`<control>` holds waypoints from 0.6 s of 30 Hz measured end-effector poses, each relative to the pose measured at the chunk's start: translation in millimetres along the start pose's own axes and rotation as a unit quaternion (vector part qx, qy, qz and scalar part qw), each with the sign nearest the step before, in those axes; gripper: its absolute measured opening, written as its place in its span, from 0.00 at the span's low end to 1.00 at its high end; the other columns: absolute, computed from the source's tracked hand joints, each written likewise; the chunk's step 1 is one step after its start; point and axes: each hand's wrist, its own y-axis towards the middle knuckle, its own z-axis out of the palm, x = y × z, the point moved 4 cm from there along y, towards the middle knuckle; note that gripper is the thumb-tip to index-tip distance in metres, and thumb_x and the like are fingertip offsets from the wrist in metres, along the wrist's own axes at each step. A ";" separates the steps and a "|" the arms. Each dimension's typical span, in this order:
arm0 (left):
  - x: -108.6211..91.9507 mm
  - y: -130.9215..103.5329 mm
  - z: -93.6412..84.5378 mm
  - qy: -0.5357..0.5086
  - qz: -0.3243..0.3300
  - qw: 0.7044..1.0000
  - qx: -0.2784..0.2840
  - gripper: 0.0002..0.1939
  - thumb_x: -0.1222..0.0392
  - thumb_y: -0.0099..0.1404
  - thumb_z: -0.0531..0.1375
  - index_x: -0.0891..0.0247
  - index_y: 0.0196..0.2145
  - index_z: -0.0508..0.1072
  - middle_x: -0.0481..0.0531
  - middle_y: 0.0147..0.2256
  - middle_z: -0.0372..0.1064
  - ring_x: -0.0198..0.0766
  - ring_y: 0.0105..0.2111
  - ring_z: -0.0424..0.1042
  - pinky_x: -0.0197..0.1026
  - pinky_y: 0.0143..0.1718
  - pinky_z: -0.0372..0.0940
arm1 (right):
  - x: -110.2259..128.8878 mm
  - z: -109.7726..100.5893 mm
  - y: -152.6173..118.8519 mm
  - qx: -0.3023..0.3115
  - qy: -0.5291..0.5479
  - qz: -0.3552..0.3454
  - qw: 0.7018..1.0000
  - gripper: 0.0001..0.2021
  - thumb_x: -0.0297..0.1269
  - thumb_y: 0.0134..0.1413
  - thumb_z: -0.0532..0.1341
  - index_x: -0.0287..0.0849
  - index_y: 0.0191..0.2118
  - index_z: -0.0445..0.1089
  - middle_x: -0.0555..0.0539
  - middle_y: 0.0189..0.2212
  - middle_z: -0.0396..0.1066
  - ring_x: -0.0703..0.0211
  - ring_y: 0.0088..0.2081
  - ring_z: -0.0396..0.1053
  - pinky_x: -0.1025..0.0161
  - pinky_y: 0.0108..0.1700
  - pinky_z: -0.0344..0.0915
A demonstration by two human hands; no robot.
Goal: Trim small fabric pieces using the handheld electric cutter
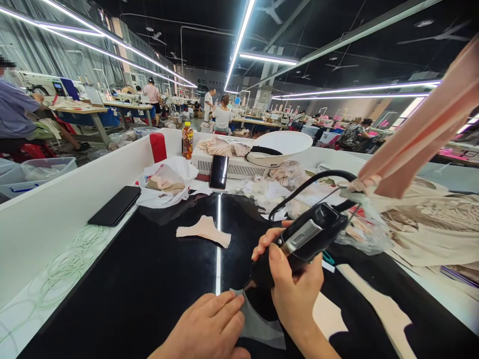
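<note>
My right hand (292,279) is wrapped round a black handheld power tool (305,234), whose cord loops up behind it. The tool's lower end is beside a sheer grey fabric piece (262,326) on the black tabletop (149,279). Flat on the left edge of that fabric lies my left hand (213,324), its fingers stretched out beside the tool. A small beige fabric piece (204,230) rests farther back on the black surface. To the right of my right hand are another pale piece (329,316) and a long curved one (377,309).
A black phone (115,206) lies at the left edge, near green cord coils (63,264). Behind stand another phone (219,172), a drink bottle (187,141) and a red spool (157,147). Beige fabric piles (434,224) are at right. Pink fabric (426,119) hangs above the tool.
</note>
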 end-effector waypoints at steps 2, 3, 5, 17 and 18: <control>-0.4 -1.1 0.5 -0.001 0.001 1.000 0.004 0.28 0.45 0.82 0.42 0.62 0.38 0.74 0.45 0.46 0.80 0.34 0.47 0.77 0.39 0.42 0.67 | 1.2 0.5 0.5 -0.002 0.002 0.004 1.000 0.15 0.33 0.61 0.67 0.51 0.50 0.66 0.54 0.33 0.72 0.63 0.27 0.71 0.64 0.29 0.72; -0.6 -1.7 0.9 -0.002 0.002 1.000 0.009 0.27 0.44 0.82 0.43 0.62 0.39 0.74 0.46 0.47 0.80 0.34 0.47 0.77 0.39 0.43 0.67 | 1.7 0.7 0.7 -0.002 0.007 0.005 1.000 0.15 0.34 0.61 0.68 0.51 0.50 0.67 0.54 0.33 0.72 0.63 0.27 0.71 0.64 0.29 0.72; -0.8 -2.8 1.9 -0.004 0.004 1.000 0.021 0.26 0.44 0.81 0.45 0.63 0.40 0.74 0.47 0.48 0.80 0.35 0.49 0.76 0.39 0.43 0.68 | 1.9 1.5 1.1 -0.002 0.022 0.008 1.000 0.16 0.36 0.60 0.68 0.51 0.51 0.66 0.54 0.34 0.72 0.64 0.27 0.71 0.63 0.30 0.72; -1.3 -3.1 2.5 0.003 0.012 0.999 0.034 0.23 0.42 0.79 0.51 0.64 0.41 0.74 0.47 0.48 0.79 0.35 0.49 0.76 0.37 0.43 0.68 | -2.5 8.3 -4.1 0.012 0.035 0.015 0.999 0.13 0.36 0.62 0.67 0.52 0.50 0.66 0.55 0.33 0.71 0.64 0.28 0.71 0.62 0.30 0.71; -1.5 -4.5 4.2 0.005 0.015 0.999 0.039 0.23 0.42 0.78 0.52 0.64 0.41 0.74 0.48 0.48 0.79 0.36 0.49 0.76 0.37 0.44 0.68 | -2.7 8.6 -3.6 0.011 0.033 0.016 0.999 0.13 0.36 0.62 0.66 0.52 0.50 0.66 0.55 0.33 0.71 0.63 0.28 0.70 0.62 0.30 0.71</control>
